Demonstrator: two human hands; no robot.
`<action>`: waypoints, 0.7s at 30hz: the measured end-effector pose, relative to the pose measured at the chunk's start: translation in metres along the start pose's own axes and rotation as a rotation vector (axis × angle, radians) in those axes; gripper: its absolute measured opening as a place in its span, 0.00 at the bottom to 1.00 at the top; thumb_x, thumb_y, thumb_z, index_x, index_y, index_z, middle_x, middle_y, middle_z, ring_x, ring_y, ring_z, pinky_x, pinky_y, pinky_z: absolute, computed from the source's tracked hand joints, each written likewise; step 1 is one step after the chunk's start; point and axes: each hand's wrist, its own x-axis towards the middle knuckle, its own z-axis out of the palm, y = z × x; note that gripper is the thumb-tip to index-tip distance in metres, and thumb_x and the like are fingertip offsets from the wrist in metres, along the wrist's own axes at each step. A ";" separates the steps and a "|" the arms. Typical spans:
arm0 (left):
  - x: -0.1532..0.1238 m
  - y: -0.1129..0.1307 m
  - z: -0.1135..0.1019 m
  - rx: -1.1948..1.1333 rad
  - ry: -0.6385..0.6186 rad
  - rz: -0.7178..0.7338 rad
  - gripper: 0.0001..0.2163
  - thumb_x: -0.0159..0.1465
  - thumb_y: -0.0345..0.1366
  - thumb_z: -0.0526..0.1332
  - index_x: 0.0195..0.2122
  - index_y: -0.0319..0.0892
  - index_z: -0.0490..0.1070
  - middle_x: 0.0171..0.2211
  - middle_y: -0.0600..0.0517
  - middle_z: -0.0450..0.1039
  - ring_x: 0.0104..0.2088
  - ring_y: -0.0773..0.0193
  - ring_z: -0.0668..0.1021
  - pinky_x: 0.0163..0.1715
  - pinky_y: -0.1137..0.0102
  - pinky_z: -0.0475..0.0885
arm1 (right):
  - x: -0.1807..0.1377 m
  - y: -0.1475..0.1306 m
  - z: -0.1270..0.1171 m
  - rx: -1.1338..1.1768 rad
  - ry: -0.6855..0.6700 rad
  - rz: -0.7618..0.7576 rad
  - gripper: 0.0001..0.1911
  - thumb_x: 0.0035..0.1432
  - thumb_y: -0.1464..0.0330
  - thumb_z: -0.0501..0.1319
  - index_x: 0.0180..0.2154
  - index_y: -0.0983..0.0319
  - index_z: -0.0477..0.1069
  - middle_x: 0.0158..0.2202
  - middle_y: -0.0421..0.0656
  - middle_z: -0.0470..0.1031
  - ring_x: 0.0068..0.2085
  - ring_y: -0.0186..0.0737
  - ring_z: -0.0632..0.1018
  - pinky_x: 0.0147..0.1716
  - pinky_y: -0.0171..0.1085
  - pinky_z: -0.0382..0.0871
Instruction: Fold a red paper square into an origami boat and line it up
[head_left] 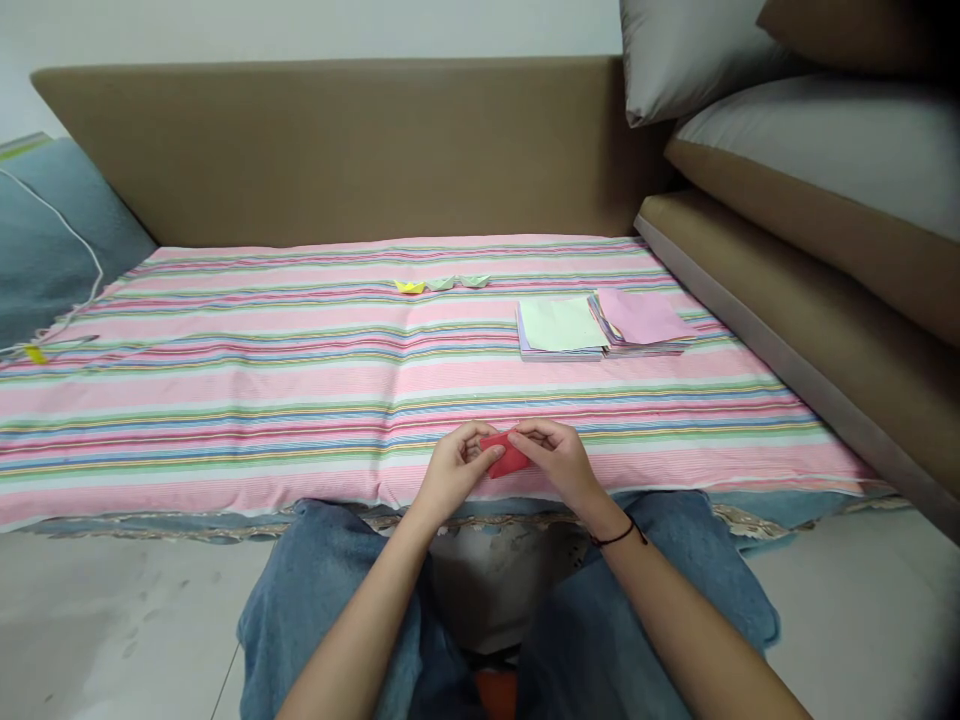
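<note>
A small folded piece of red paper [508, 460] is held between my two hands, just above the front edge of the striped cloth. My left hand [459, 462] pinches its left side, thumb on top. On the right side, my right hand [556, 452] grips it between thumb and fingers; a dark cord circles that wrist. The fingers partly cover the paper, so its full shape is hidden. Farther back on the cloth stand a yellow folded paper boat [410, 287] and two pale green ones [441, 284], side by side in a row.
Two stacks of square paper lie to the right, one topped with a pale green sheet [556, 324], the other with a pink sheet [646, 317]. Cushions [817, 150] pile up at the right. A brown backrest [375, 150] borders the striped cloth [300, 385]. A white cable [82, 240] runs at left.
</note>
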 end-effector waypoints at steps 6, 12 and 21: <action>-0.001 0.002 0.001 0.181 0.039 0.056 0.07 0.57 0.39 0.62 0.30 0.40 0.73 0.27 0.52 0.71 0.29 0.66 0.72 0.30 0.74 0.65 | -0.002 -0.003 -0.001 -0.094 -0.058 -0.045 0.08 0.49 0.63 0.64 0.26 0.62 0.74 0.26 0.43 0.77 0.29 0.40 0.77 0.30 0.37 0.72; 0.000 0.000 0.000 0.209 0.113 0.077 0.09 0.58 0.40 0.60 0.29 0.41 0.74 0.28 0.51 0.74 0.30 0.65 0.73 0.31 0.73 0.67 | -0.001 -0.001 -0.001 -0.045 -0.056 -0.017 0.09 0.46 0.63 0.65 0.28 0.62 0.75 0.28 0.44 0.78 0.30 0.40 0.78 0.32 0.38 0.73; -0.001 0.002 0.001 0.301 0.084 0.114 0.08 0.58 0.41 0.59 0.30 0.42 0.74 0.28 0.51 0.73 0.29 0.65 0.73 0.27 0.74 0.66 | -0.003 0.000 -0.003 -0.177 -0.110 -0.087 0.08 0.51 0.65 0.61 0.26 0.62 0.75 0.24 0.42 0.77 0.26 0.39 0.76 0.25 0.35 0.71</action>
